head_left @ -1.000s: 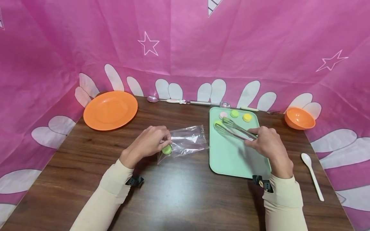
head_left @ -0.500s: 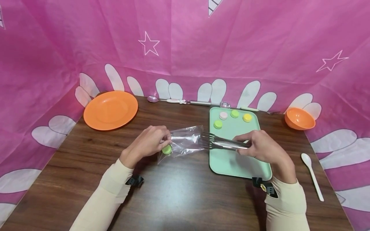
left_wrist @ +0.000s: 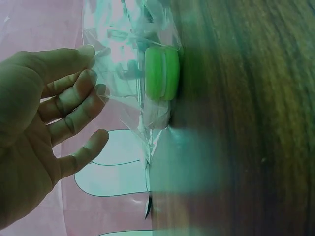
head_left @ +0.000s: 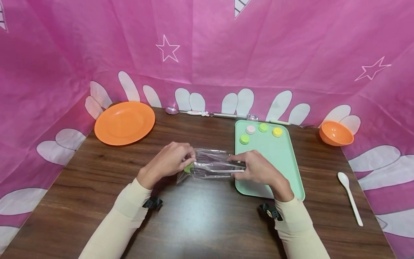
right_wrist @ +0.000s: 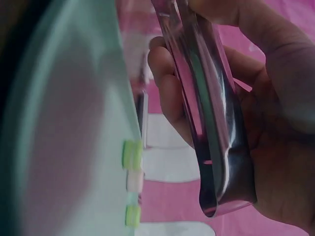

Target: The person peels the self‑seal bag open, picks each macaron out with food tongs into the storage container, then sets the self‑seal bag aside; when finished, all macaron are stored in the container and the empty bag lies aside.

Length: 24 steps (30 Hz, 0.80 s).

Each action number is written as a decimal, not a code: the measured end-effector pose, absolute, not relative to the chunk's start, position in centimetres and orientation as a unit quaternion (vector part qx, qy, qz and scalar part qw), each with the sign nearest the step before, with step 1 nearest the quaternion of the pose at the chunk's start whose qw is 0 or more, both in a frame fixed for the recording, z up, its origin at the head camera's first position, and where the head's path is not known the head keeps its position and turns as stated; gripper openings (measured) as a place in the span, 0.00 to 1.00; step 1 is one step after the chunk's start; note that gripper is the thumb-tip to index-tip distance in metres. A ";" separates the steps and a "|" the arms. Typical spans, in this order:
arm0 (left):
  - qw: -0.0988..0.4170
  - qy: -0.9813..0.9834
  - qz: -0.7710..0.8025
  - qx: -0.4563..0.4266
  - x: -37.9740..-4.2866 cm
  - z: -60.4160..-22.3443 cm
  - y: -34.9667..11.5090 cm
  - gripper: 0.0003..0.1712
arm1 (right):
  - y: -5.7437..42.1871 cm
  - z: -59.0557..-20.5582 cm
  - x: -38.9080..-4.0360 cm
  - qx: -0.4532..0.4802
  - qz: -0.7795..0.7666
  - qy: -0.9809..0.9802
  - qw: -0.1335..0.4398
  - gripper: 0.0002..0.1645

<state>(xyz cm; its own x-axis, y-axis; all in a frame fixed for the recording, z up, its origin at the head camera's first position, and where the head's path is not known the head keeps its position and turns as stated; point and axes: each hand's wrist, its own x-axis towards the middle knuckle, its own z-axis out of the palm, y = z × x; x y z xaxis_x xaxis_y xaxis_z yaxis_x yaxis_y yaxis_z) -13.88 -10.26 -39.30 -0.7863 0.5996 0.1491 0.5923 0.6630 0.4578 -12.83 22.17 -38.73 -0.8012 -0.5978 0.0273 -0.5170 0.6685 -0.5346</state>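
My left hand [head_left: 171, 158] pinches the top of a clear plastic bag [head_left: 208, 155] lying flat near the table's middle. Inside its left end sits a green toy macaron [left_wrist: 162, 73], standing on edge in the left wrist view. From the right, my right hand [head_left: 257, 171] grips metal tongs [right_wrist: 216, 123] around their arms. The tongs reach into the bag, and their tips lie close to that macaron, partly hidden by the plastic. A mint tray [head_left: 278, 169] beneath the right hand bears a pink macaron [head_left: 250, 129], a yellow one [head_left: 277, 132] and two green ones.
An orange plate [head_left: 124, 124] lies at the back left. At the back right stands an orange bowl [head_left: 336, 133], with a white spoon [head_left: 350, 198] nearer me. A pink-handled spoon [head_left: 194, 113], a scoop [head_left: 226, 115] and a fork [head_left: 279, 122] line the curtain.
The right hand has brought the tongs from the tray's macarons leftward into the bag, which has bulged and shifted around them. The left hand keeps its hold on the bag.
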 end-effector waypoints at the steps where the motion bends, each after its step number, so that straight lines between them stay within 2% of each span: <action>1: 0.012 0.912 0.249 0.325 -14.0 -39.3 -10.3 0.03 | 21.9 -38.8 -12.8 -0.300 -0.266 0.913 0.078 0.27; 3: 0.025 0.917 0.252 0.309 -14.1 -39.2 -10.8 0.04 | 21.5 -38.9 -12.7 -0.287 -0.267 0.916 0.088 0.28; 6: 0.063 0.932 0.251 0.252 -14.4 -39.0 -12.0 0.12 | 21.1 -38.9 -12.6 -0.275 -0.264 0.920 0.091 0.29; 10: 0.164 0.934 0.269 0.170 -14.7 -38.9 -13.8 0.23 | 20.7 -38.9 -12.5 -0.283 -0.248 0.923 0.076 0.30; 14: 0.247 0.890 0.352 0.150 -15.2 -39.7 -14.2 0.22 | 20.0 -39.1 -12.4 -0.303 -0.238 0.921 0.058 0.27; 19: 0.288 0.845 0.437 0.108 -15.5 -40.4 -13.7 0.20 | 19.0 -39.5 -12.0 -0.314 -0.249 0.915 0.046 0.21; 24: 0.302 0.822 0.475 0.084 -15.7 -40.7 -13.8 0.21 | 18.7 -39.6 -11.9 -0.309 -0.254 0.915 0.057 0.21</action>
